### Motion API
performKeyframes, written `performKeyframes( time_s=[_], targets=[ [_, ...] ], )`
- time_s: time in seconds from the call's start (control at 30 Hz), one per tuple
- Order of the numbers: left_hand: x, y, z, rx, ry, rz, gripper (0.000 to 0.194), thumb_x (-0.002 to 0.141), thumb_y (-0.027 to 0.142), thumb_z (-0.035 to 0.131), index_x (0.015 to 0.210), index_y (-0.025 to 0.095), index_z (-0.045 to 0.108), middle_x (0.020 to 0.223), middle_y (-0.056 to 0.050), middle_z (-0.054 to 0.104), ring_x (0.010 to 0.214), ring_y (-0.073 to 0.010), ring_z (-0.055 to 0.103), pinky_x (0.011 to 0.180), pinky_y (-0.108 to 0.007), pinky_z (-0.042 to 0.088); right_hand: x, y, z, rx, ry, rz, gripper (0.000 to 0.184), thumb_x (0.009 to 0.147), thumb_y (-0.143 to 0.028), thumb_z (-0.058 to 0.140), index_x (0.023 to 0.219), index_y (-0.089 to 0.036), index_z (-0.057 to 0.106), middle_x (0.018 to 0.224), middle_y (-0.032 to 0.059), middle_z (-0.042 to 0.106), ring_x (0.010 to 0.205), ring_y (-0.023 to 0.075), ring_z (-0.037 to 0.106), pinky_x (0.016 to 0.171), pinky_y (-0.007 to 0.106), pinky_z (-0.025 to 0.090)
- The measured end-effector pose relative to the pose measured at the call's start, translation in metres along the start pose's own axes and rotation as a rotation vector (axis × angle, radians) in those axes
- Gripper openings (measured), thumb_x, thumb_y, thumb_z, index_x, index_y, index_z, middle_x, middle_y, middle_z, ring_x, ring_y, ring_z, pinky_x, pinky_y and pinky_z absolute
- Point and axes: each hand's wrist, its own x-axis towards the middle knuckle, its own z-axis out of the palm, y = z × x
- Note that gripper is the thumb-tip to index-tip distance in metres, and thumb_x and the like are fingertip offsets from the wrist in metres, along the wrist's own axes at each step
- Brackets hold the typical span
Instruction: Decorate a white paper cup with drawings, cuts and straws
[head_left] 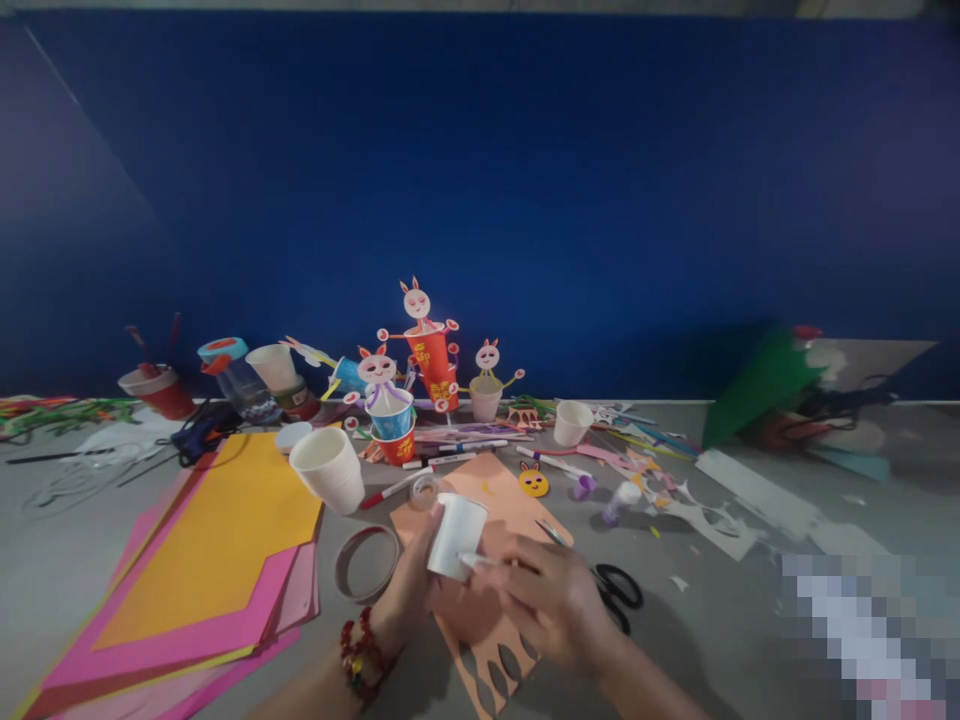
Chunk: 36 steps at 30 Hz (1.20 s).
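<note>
On the table [705,640] lies peach paper [517,510]. Above it, the left hand [412,585] holds a tilted white cup [459,530] by its side. The cup looks light and easily dented, so a loose hold around the wall should suit. The right hand [551,600] pinches a slim white stick [481,561], probably stiff, its tip at the cup; contact is unclear.

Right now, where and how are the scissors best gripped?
Probably by the loops of the scissors, coming from the right: the loops stick out on that side of the right hand, which hides the middle, while the blades point away to the upper left. They seem to lie flat, so reach down from above.
</note>
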Motion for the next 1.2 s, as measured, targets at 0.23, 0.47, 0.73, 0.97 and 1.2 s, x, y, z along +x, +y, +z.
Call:
performKeyframes(
  time_s=[0.23,0.47,0.73,0.97,1.2],
  targets=[
    [0.0007,0.0009,0.0007,-0.032,0.032,-0.003,0.044,0.082,0.053,0.067,0.093,0.011,0.067,0.067,-0.009,0.072,0.057,-0.0207,0.067,0.054,-0.027,0.051,-0.0018,0.0004,-0.0002,-0.010,-0.050,-0.043,0.036,0.086,-0.012,0.052,0.116,-0.027,0.066,0.083,0.0030,0.069,0.061,0.0141,0.060,0.054,0.023,0.040],
    [0.0025,-0.0007,-0.0008,-0.029,0.078,-0.004,0.043,0.080,0.053,0.070,0.095,0.013,0.067,0.065,-0.006,0.071,0.052,-0.0190,0.065,0.049,-0.026,0.048,0.0008,-0.0013,0.0000,0.013,-0.012,0.037,0.034,0.086,-0.010,0.051,0.112,-0.025,0.068,0.089,0.0042,0.071,0.065,0.0143,0.063,0.056,0.023,0.041],
    [0.0042,0.0000,-0.0010,-0.032,-0.002,-0.018,0.050,0.081,0.059,0.065,0.090,0.009,0.067,0.065,-0.009,0.071,0.054,-0.0191,0.065,0.049,-0.025,0.048,0.0032,-0.0018,-0.0044,0.104,-0.012,-0.004,0.032,0.085,-0.011,0.053,0.109,-0.026,0.069,0.082,0.0028,0.070,0.059,0.0131,0.058,0.052,0.022,0.039],
    [0.0029,-0.0008,-0.0018,-0.047,0.034,-0.003,0.045,0.081,0.053,0.069,0.096,0.011,0.066,0.069,-0.008,0.072,0.056,-0.0191,0.067,0.048,-0.025,0.049,0.0050,-0.0023,-0.0032,0.083,-0.031,0.082,0.027,0.089,-0.014,0.051,0.108,-0.022,0.068,0.084,0.0051,0.071,0.065,0.0149,0.063,0.056,0.023,0.044],
    [0.0030,-0.0010,0.0002,-0.037,0.058,-0.018,0.045,0.083,0.055,0.065,0.092,0.010,0.068,0.066,-0.008,0.072,0.052,-0.0183,0.066,0.046,-0.024,0.048,0.0018,-0.0029,-0.0016,0.147,-0.059,0.041,0.029,0.090,-0.016,0.051,0.114,-0.023,0.066,0.082,0.0032,0.072,0.062,0.0143,0.062,0.054,0.023,0.040]
  ],
)
